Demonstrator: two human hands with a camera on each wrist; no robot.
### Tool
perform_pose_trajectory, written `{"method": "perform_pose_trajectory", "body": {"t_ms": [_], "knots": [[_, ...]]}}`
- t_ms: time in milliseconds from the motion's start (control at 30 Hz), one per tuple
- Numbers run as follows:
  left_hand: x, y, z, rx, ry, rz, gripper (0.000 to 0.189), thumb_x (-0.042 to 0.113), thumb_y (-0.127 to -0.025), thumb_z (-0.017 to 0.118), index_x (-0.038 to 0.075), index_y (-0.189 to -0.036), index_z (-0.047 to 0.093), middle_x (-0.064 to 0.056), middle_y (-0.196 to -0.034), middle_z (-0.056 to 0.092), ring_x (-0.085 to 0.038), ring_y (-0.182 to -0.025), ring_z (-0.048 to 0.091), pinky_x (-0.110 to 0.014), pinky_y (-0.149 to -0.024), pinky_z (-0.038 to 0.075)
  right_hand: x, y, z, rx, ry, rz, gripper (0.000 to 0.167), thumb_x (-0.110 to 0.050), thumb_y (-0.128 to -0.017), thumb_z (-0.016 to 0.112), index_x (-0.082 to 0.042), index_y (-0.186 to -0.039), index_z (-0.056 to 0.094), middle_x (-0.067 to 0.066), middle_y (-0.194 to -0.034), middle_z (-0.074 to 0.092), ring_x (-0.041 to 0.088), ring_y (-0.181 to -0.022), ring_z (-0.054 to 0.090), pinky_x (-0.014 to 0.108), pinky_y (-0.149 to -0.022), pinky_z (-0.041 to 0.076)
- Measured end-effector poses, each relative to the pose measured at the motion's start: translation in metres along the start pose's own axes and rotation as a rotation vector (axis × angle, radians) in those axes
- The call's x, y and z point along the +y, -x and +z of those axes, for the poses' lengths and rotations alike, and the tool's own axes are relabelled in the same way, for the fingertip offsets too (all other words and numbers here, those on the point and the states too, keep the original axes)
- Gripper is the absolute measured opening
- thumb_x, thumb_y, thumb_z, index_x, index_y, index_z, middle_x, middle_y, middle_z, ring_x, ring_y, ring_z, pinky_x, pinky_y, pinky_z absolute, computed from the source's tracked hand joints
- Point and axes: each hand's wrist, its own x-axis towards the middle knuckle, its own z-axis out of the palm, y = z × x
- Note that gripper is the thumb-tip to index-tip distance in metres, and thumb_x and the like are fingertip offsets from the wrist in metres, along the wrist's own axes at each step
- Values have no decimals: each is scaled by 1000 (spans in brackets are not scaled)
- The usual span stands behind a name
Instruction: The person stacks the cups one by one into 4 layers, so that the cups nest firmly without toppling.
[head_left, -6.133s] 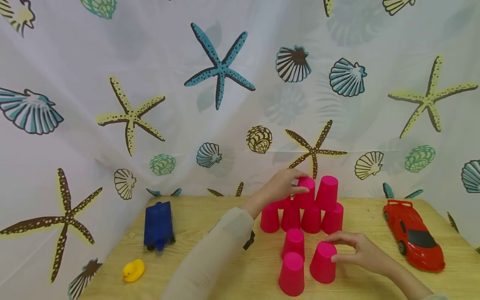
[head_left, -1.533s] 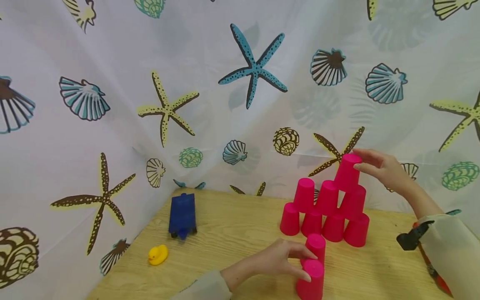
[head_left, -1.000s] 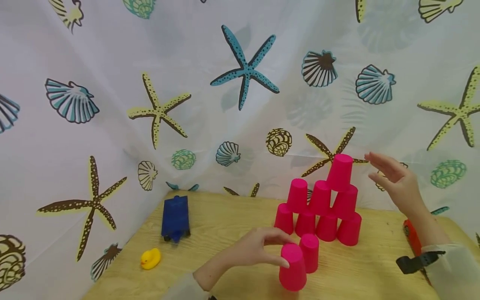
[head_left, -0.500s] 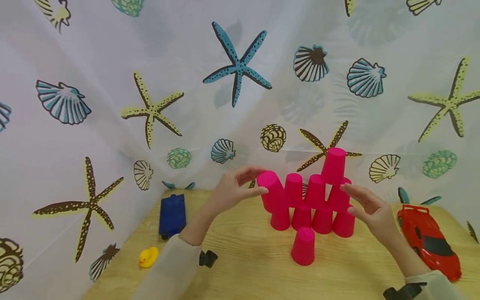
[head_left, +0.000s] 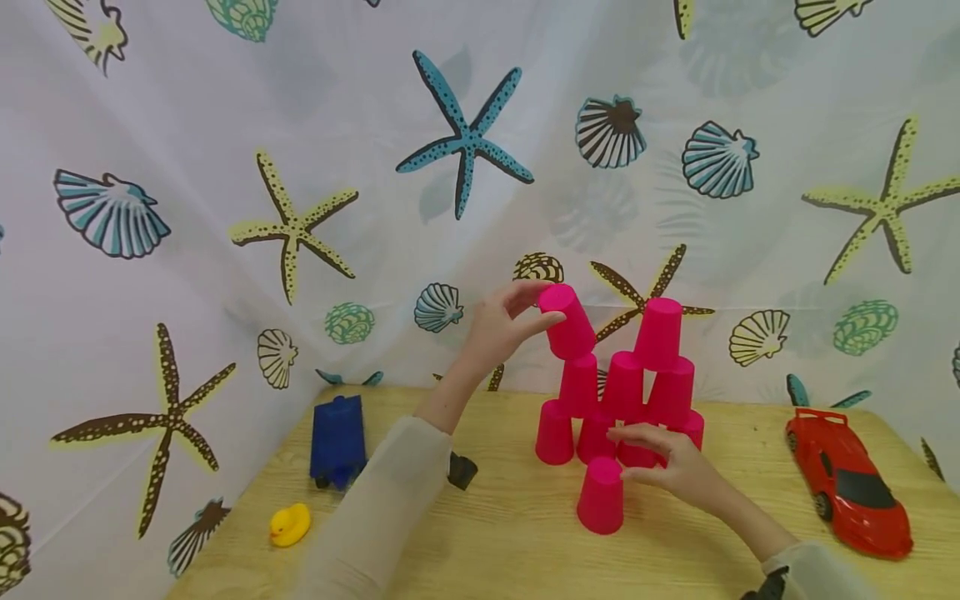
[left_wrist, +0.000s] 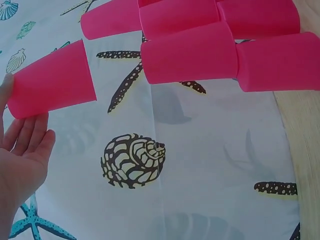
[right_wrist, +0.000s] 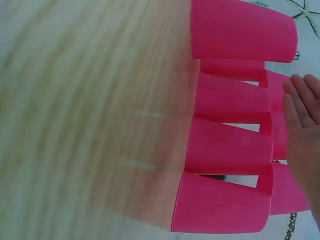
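Note:
My left hand (head_left: pixel 501 327) grips a pink cup (head_left: pixel 568 325) near its closed end. The cup is tilted, just above the left cup (head_left: pixel 578 387) of the middle row. In the left wrist view this held cup (left_wrist: pixel 55 82) hangs apart from the stacked ones. Upside-down pink cups form a pyramid: several at the bottom, three in the middle row, and a cup (head_left: pixel 658 335) on top at the right. A single cup (head_left: pixel 600 497) stands in front of it. My right hand (head_left: pixel 671 467), fingers extended, reaches beside that cup and partly hides the bottom row.
On the right of the wooden table (head_left: pixel 517 542) sits a red toy car (head_left: pixel 851 483). To the left are a blue toy vehicle (head_left: pixel 337 437) and a yellow rubber duck (head_left: pixel 290 525). A patterned curtain (head_left: pixel 480 250) hangs close behind the pyramid.
My right hand has let go of the top right cup and come down toward the front cup. My left hand has lifted one of the two front cups up to the pyramid's upper left.

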Motion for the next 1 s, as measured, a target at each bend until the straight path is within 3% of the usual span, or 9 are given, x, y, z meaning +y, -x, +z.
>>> {"method": "perform_pose_trajectory", "body": {"t_ms": [167,300,500,767,1000], "knots": [[-4,-13,18,-24,-4,13,48,27,-86,75,14,-130,59,-5,-127,65,-21,-119,62,-37,-99,55,6,-2,6,-104,43,62,52,-26,-86,75,-9,-132,59,7,-128,66,11,-115,62,38,-96,57],[-4,-19,29,-45,0,6,48,28,-86,75,13,-129,60,-6,-128,65,-22,-123,61,-36,-100,54,7,-3,8,-147,43,64,50,-27,-86,74,-9,-131,60,5,-125,68,3,-110,62,39,-93,58],[-11,-26,40,-66,-19,-10,47,29,-86,75,14,-128,61,-5,-128,65,-21,-124,61,-33,-98,55,6,-4,9,-164,43,61,44,-27,-87,73,-12,-127,62,3,-120,70,1,-105,63,40,-90,59],[-24,-32,54,-88,-46,7,46,29,-86,75,15,-128,62,-5,-126,66,-22,-124,61,-37,-101,54,4,0,9,-176,-9,67,43,-24,-88,72,-10,-127,62,4,-120,70,2,-107,64,51,-93,56],[-28,-37,60,-98,-66,0,47,30,-87,74,15,-129,61,-5,-127,66,-22,-124,61,-36,-102,53,6,0,9,-179,-16,73,41,-24,-89,72,-12,-127,62,3,-119,70,2,-107,64,50,-95,55]]}}
